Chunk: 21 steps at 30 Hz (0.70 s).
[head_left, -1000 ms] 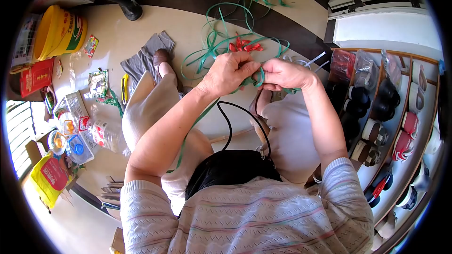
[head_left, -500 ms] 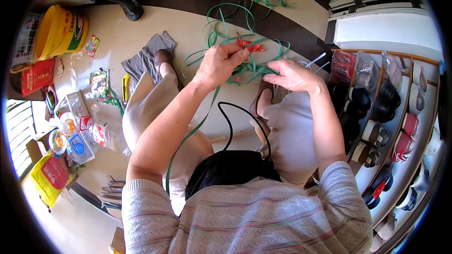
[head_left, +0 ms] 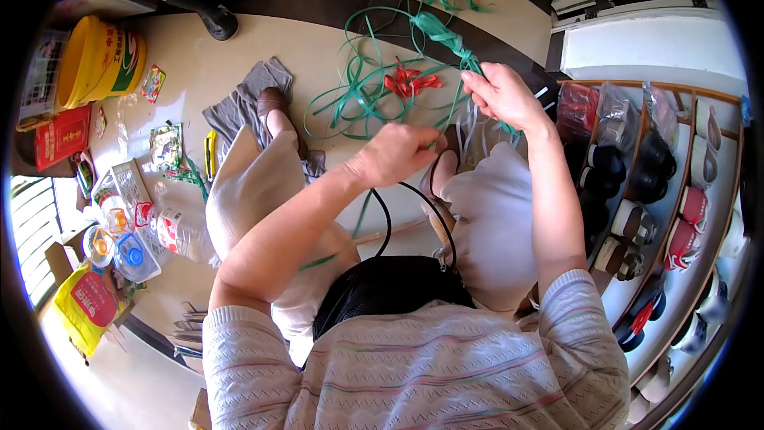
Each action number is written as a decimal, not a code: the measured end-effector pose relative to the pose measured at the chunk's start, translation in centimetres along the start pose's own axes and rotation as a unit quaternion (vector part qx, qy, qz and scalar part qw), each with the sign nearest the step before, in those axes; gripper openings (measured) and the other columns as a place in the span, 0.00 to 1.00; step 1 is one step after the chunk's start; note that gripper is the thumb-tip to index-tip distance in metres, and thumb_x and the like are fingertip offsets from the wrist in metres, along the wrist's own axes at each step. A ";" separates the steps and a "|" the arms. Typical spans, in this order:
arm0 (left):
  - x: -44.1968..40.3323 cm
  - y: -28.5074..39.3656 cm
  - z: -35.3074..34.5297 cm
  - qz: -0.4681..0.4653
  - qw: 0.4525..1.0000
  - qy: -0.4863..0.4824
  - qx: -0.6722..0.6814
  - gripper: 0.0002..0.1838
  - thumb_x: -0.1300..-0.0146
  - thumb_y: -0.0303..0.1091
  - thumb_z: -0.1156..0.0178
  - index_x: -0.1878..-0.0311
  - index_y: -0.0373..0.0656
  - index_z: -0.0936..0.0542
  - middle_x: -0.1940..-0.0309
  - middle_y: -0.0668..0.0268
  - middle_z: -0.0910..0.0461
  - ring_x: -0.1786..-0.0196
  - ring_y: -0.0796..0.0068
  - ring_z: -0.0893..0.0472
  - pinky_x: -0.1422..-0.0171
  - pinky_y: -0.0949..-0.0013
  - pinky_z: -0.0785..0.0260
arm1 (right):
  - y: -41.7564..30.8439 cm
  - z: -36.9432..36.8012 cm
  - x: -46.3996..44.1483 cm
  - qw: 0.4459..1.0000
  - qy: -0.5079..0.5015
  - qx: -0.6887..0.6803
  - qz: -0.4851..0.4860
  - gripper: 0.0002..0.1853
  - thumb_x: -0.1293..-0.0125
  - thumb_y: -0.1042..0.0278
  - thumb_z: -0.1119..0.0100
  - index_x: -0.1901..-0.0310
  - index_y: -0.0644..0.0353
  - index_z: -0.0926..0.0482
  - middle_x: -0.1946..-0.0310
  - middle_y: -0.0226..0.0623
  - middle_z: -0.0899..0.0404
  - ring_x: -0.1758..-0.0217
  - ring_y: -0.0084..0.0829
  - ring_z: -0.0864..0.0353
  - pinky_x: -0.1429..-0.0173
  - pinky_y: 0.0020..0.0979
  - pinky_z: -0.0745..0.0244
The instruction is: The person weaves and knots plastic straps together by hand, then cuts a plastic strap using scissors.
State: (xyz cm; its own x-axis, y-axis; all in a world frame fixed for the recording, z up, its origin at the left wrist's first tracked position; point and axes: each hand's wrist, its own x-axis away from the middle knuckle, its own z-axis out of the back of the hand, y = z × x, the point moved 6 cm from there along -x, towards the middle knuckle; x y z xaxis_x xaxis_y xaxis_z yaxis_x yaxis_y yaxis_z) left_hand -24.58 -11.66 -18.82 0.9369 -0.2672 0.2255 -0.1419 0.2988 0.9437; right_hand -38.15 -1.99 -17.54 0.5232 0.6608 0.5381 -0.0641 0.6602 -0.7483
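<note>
"Green bundle point(head_left: 440, 33)?"
"Just beyond the right hand point(head_left: 507, 98); fingers gripping its near end."
"Left hand point(head_left: 395, 154)?"
"Fingers curled, apparently pinching the strand point(head_left: 457, 97)."
"Risks?"
"Strand could snag on the loose loops point(head_left: 368, 103) near the red ribbon point(head_left: 411, 80); hard tugging might snap it. Slack right grip might loosen the bundle."

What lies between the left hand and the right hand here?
In the head view, a narrow green strand stretches between the left hand and the right hand; the twisted green bundle extends beyond the right hand, outside that gap.
</note>
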 end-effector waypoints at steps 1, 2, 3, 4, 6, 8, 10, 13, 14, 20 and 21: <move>0.2 0.2 -0.5 -0.040 0.992 0.015 -0.117 0.12 0.41 0.29 0.45 0.53 0.41 0.23 0.78 0.58 0.24 0.75 0.61 0.23 0.67 0.66 0.30 | 0.5 -0.2 -0.6 0.998 0.007 0.065 -0.006 0.19 0.33 0.55 0.51 0.71 0.65 0.28 0.82 0.35 0.29 0.80 0.27 0.31 0.75 0.29 0.37; 0.4 0.2 -0.7 -0.063 0.989 0.030 -0.134 0.13 0.44 0.27 0.44 0.54 0.44 0.23 0.72 0.54 0.23 0.68 0.53 0.23 0.59 0.62 0.29 | 1.0 -0.4 -1.0 0.991 0.014 0.129 -0.013 0.19 0.33 0.56 0.50 0.70 0.67 0.28 0.80 0.40 0.27 0.77 0.34 0.28 0.72 0.33 0.34; 0.5 0.6 -0.3 -0.094 0.983 0.052 -0.148 0.12 0.43 0.28 0.44 0.55 0.43 0.23 0.72 0.55 0.23 0.69 0.56 0.23 0.60 0.63 0.29 | 1.2 -0.5 -1.1 0.981 0.022 0.191 -0.021 0.19 0.33 0.57 0.50 0.69 0.68 0.28 0.78 0.45 0.24 0.75 0.41 0.24 0.68 0.38 0.31; 0.5 1.0 0.6 -0.123 0.976 0.075 -0.162 0.11 0.42 0.29 0.44 0.56 0.42 0.23 0.73 0.56 0.23 0.70 0.59 0.23 0.62 0.64 0.29 | 0.7 -0.9 -1.0 0.971 -0.006 0.237 -0.018 0.17 0.35 0.59 0.50 0.67 0.69 0.27 0.71 0.52 0.24 0.64 0.50 0.24 0.59 0.42 0.32; 0.5 1.3 2.6 -0.115 0.981 0.112 -0.108 0.09 0.40 0.32 0.44 0.58 0.41 0.22 0.75 0.58 0.24 0.73 0.66 0.23 0.64 0.66 0.29 | 1.7 -1.8 -1.1 0.963 -0.040 0.267 0.023 0.14 0.36 0.62 0.49 0.68 0.67 0.27 0.76 0.49 0.25 0.70 0.45 0.26 0.63 0.39 0.32; 0.5 1.3 4.9 -0.041 0.989 0.139 0.028 0.09 0.37 0.35 0.45 0.59 0.40 0.22 0.79 0.61 0.27 0.75 0.75 0.25 0.67 0.69 0.31 | 2.1 -3.4 -1.3 0.949 -0.083 0.291 0.084 0.12 0.38 0.64 0.48 0.69 0.66 0.27 0.76 0.49 0.25 0.71 0.43 0.25 0.65 0.37 0.32; 0.7 0.8 6.5 0.008 0.981 0.193 0.027 0.12 0.35 0.38 0.46 0.60 0.39 0.22 0.82 0.65 0.30 0.76 0.80 0.30 0.70 0.72 0.34 | 0.1 -6.1 0.0 0.938 -0.165 0.293 0.086 0.11 0.39 0.64 0.47 0.70 0.66 0.28 0.77 0.50 0.27 0.72 0.44 0.27 0.66 0.37 0.33; 1.1 -0.1 7.7 0.026 0.969 0.246 -0.018 0.15 0.35 0.41 0.47 0.62 0.37 0.22 0.85 0.68 0.32 0.79 0.82 0.34 0.73 0.73 0.37 | -3.2 -8.5 2.5 0.924 -0.290 0.239 0.072 0.15 0.39 0.60 0.44 0.68 0.67 0.25 0.75 0.50 0.25 0.70 0.43 0.25 0.62 0.37 0.31; 1.1 -0.3 7.7 0.037 0.971 0.237 -0.018 0.15 0.35 0.41 0.47 0.62 0.37 0.21 0.85 0.67 0.32 0.79 0.82 0.35 0.73 0.73 0.37 | -4.3 -8.2 3.4 0.938 -0.285 0.094 0.174 0.16 0.38 0.59 0.43 0.70 0.66 0.24 0.81 0.41 0.25 0.77 0.31 0.26 0.69 0.30 0.31; 0.1 -1.2 3.5 0.008 0.991 0.128 -0.039 0.12 0.38 0.39 0.44 0.62 0.39 0.21 0.83 0.61 0.28 0.79 0.72 0.29 0.70 0.68 0.33 | -1.6 0.4 2.3 0.992 -0.102 -0.070 0.022 0.15 0.33 0.59 0.48 0.72 0.63 0.25 0.83 0.26 0.27 0.81 0.16 0.29 0.77 0.19 0.34; -0.2 -1.0 2.4 -0.027 0.991 0.108 -0.075 0.12 0.39 0.38 0.43 0.62 0.39 0.21 0.83 0.59 0.27 0.79 0.69 0.27 0.70 0.67 0.33 | -0.1 1.6 1.7 0.999 -0.029 -0.020 -0.011 0.15 0.33 0.60 0.49 0.72 0.63 0.27 0.84 0.28 0.27 0.82 0.18 0.28 0.77 0.21 0.33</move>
State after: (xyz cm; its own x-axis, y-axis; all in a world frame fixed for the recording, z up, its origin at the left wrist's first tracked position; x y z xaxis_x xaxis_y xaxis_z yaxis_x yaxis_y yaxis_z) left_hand -25.41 -14.13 -19.19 0.9907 -0.0879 0.1040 -0.0569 0.4261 0.9029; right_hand -38.63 -0.38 -15.89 0.4733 0.6669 0.5755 -0.0185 0.6607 -0.7504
